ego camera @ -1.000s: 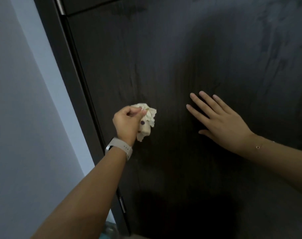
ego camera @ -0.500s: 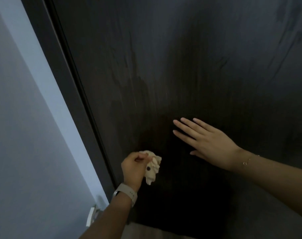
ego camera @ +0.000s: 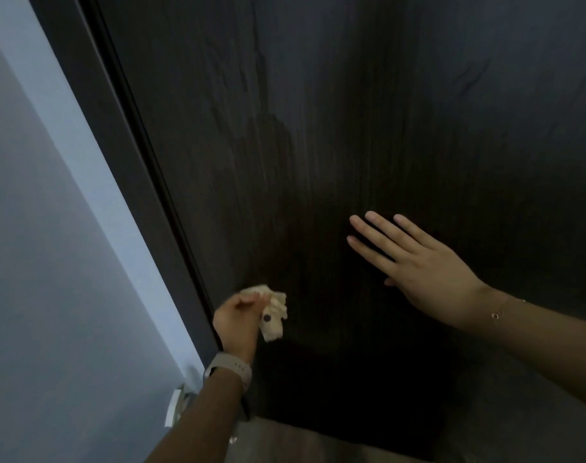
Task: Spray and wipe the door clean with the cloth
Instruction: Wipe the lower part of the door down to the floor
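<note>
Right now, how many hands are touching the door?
2: the left hand presses the cloth low by the door edge; the right hand lies flat, further right.

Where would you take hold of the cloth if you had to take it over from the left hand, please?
Probably by the loose lower right folds of the cloth, coming from the right along the door. The left hand grips its left and upper part, so that side is covered, while the crumpled end hangs free past the fingers. The right hand, flat on the door, is on that side.
</note>
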### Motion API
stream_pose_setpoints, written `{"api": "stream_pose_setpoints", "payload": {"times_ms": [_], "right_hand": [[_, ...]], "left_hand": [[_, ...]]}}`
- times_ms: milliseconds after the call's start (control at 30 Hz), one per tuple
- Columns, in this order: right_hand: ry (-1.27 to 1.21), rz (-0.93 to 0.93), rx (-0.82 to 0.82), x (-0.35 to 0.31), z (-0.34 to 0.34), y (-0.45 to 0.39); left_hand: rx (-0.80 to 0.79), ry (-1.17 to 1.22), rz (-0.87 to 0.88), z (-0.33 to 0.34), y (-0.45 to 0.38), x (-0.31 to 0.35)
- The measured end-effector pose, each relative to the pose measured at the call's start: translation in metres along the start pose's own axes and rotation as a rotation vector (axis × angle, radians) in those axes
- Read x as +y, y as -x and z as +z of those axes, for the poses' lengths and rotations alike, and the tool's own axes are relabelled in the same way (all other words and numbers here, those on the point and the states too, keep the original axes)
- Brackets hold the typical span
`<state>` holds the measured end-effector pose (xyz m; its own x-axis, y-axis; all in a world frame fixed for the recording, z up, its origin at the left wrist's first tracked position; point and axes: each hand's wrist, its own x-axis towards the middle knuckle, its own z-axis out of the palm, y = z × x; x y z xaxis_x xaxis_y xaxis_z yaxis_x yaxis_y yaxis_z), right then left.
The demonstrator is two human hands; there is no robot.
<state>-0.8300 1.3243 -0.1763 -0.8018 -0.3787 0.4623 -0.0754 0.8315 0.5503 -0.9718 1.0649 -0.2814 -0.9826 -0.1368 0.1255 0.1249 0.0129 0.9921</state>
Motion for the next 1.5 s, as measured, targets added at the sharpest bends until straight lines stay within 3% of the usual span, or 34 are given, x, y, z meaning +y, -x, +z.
{"api": "stream_pose_setpoints", "payload": {"times_ms": [100,233,333,500,633,800,900,1033,1167,1267,1367,1500], "right_hand": [[0.006,0.01,-0.009,-0.002,-0.001,0.0],[0.022,0.032,-0.031,-0.006,-0.003,0.0],[0.034,0.031,-0.058,-0.007,-0.005,0.002],[0.076,-0.002,-0.109,0.0,-0.013,0.002],[0.085,-0.044,-0.086,0.006,-0.015,0.004],[0.16,0.061,0.063,0.041,-0.045,0.016],[0.209,0.138,0.085,0.063,-0.054,0.026],[0.213,0.138,0.075,0.076,-0.055,0.038],[0.132,0.145,0.038,0.078,-0.057,0.038],[0.097,0.137,0.012,0.081,-0.057,0.039],[0.066,0.144,0.011,0.081,-0.055,0.041],[0.037,0.156,0.049,0.078,-0.051,0.04]], "left_hand": [[-0.053,-0.055,-0.102,0.003,0.007,-0.027],[-0.141,-0.115,-0.061,0.019,0.028,-0.021],[-0.185,-0.088,0.119,0.037,0.047,0.017],[-0.121,-0.022,0.407,0.044,0.032,0.098],[-0.185,-0.084,0.542,0.039,0.03,0.106],[-0.196,-0.159,0.355,0.047,0.05,0.034],[-0.202,-0.209,0.342,0.056,0.069,0.018],[-0.238,-0.185,0.48,0.064,0.077,0.069],[-0.083,-0.089,0.688,0.091,0.064,0.168],[-0.055,0.064,0.715,0.103,0.064,0.215],[-0.107,0.007,0.71,0.107,0.075,0.194],[-0.218,-0.116,0.641,0.12,0.099,0.109]]}}
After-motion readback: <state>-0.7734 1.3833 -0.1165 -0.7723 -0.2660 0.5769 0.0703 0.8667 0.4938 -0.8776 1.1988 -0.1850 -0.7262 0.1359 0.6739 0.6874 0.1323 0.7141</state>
